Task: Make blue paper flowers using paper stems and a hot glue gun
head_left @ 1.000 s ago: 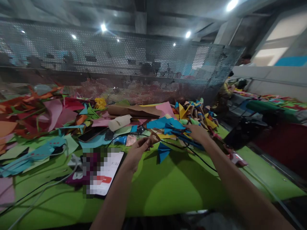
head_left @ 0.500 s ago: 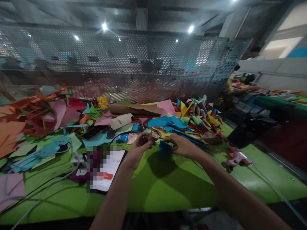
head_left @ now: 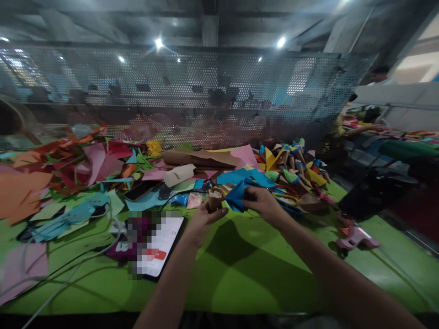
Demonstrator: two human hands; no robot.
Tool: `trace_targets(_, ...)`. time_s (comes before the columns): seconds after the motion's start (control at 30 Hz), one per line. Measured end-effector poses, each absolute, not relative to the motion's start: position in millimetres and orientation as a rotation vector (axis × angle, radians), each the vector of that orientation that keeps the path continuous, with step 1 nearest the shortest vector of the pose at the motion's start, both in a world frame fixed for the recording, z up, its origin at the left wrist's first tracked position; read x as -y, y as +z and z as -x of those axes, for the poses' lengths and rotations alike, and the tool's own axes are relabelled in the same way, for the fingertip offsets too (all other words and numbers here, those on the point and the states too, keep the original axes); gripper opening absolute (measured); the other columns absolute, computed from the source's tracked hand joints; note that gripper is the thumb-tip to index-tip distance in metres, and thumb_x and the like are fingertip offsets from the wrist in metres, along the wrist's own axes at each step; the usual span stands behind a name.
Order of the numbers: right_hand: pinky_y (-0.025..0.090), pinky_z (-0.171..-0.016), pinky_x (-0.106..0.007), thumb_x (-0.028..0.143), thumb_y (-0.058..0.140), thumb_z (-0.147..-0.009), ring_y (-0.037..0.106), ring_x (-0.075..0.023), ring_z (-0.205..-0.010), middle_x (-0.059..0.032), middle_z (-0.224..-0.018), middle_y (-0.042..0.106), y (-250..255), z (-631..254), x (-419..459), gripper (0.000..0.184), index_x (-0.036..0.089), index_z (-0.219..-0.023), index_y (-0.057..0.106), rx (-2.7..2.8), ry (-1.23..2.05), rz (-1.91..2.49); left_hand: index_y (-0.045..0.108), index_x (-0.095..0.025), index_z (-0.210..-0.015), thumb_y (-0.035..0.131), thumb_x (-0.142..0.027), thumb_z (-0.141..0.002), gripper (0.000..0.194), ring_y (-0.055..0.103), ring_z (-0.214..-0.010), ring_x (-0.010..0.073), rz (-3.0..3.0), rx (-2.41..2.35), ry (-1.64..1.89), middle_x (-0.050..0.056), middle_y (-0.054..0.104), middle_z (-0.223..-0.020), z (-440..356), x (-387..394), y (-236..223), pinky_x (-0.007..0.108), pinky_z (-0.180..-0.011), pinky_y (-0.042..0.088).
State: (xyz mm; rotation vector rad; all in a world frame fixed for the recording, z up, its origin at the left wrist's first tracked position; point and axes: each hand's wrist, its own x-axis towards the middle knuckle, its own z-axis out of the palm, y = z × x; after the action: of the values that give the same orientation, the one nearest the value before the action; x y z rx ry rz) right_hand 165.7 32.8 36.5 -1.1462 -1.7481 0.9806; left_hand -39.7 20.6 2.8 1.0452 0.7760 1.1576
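Looking forward and down from the head, out across the desk [head_left: 219, 292]. Viewing the left grip [head_left: 205, 220] and right grip [head_left: 263, 204] from close by, behind and above. Facing the mesh [head_left: 192, 82] nearly square-on, farther off. Taking in the ceiling [head_left: 164, 18] at the top and the desk's near edge at the bottom.

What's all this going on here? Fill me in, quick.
A person at a green table has a piece in each hand. The left hand holds a small brown paper roll; the right hand pinches a folded blue paper piece close beside it. Whether the two pieces touch is hard to tell. Loose coloured paper is heaped behind, and a lit phone lies by the left forearm.
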Motion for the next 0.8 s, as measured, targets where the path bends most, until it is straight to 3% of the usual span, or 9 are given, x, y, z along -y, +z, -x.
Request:
trace_targets(0.2,0.042,-0.059,-0.027,0.042,0.071,-0.071,0.052,-0.015,-0.064,-0.0005,-0.069,0.06,29,-141,-17,0.026,0.018,-0.072,0.063,1.706,1.204,1.078,0.072,-0.015,-0.077,0.092,-0.028,-0.046,0.038,0.052,-0.06,0.01,-0.897,-0.914,1.247,-0.001,0.065,-0.065,34,-23,-1,0.022,-0.059,0.04)
trace_targets(0.33,0.046,-0.062,-0.027,0.051,0.06,-0.083,0.055,-0.0152,-0.067,-0.0014,-0.077,0.062,28,-140,-10,0.033,0.018,-0.086,0.066,1.619,1.269,1.079,0.071,-0.016,-0.078,0.088,-0.03,-0.053,0.034,0.044,-0.053,0.0071,-0.914,-1.018,1.361,-0.004,0.06,-0.06,32,-24,1,0.02,-0.051,0.032)
trace_targets(0.43,0.046,-0.065,-0.027,0.047,0.067,-0.08,0.056,-0.0151,-0.07,-0.0006,-0.08,0.063,23,-142,-10,0.03,0.018,-0.087,0.065,1.628,1.281,1.075,0.07,-0.017,-0.083,0.087,-0.03,-0.056,0.035,0.052,-0.059,0.0106,-0.965,-1.052,1.36,-0.002,0.065,-0.068,33,-25,1,0.022,-0.055,0.037)
trace_targets(0.6,0.044,-0.058,-0.026,0.041,0.077,-0.067,0.052,-0.0136,-0.06,0.0032,-0.063,0.055,15,-153,-20,0.029,0.018,-0.069,0.059,1.582,1.14,1.208,0.066,-0.019,-0.092,0.078,-0.032,-0.068,0.029,0.062,-0.08,0.0197,-1.21,-1.222,1.27,0.002,0.069,-0.081,41,-27,-2,0.03,-0.074,0.047)
trace_targets(0.8,0.047,-0.057,-0.027,0.053,0.073,-0.067,0.055,-0.0132,-0.059,0.0015,-0.072,0.059,23,-192,-36,0.039,0.019,-0.082,0.061,1.381,0.976,1.265,0.059,-0.019,-0.114,0.064,-0.031,-0.083,0.034,0.063,-0.104,0.0327,-1.847,-1.729,0.895,0.016,0.063,-0.115,51,-23,-1,0.038,-0.083,0.045)
